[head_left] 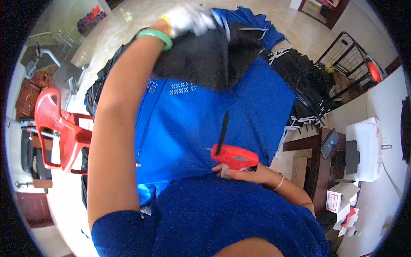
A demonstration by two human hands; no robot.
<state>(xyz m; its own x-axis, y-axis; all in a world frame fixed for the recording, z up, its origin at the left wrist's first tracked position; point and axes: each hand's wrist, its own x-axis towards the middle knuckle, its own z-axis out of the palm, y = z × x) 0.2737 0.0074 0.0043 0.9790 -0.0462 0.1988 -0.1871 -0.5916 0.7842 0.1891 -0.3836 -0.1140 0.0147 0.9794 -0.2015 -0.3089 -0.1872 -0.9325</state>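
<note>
At the top, my left hand (190, 20), in a white glove and blurred by motion, grips a piece of black umbrella fabric (192, 60), its lower edge smeared. That fabric hangs over a large blue umbrella canopy (188, 128) with a white printed pattern, spread in front of my body. Low on the right, my right hand (242, 173) is wrapped round a red hand tool (234, 157) with a thin needle-like tip, which looks like a tagging gun. A narrow black strip (222, 132) stands up beside the tool's front; whether it is attached cannot be told.
Heaped black umbrellas (299, 90) with white tips lie at the right, more blue fabric (252, 21) behind. A red plastic chair (60, 128) stands left. At right are a wire rack (342, 55), a dark wooden desk (314, 171) with a phone (329, 143) and a white box (340, 197).
</note>
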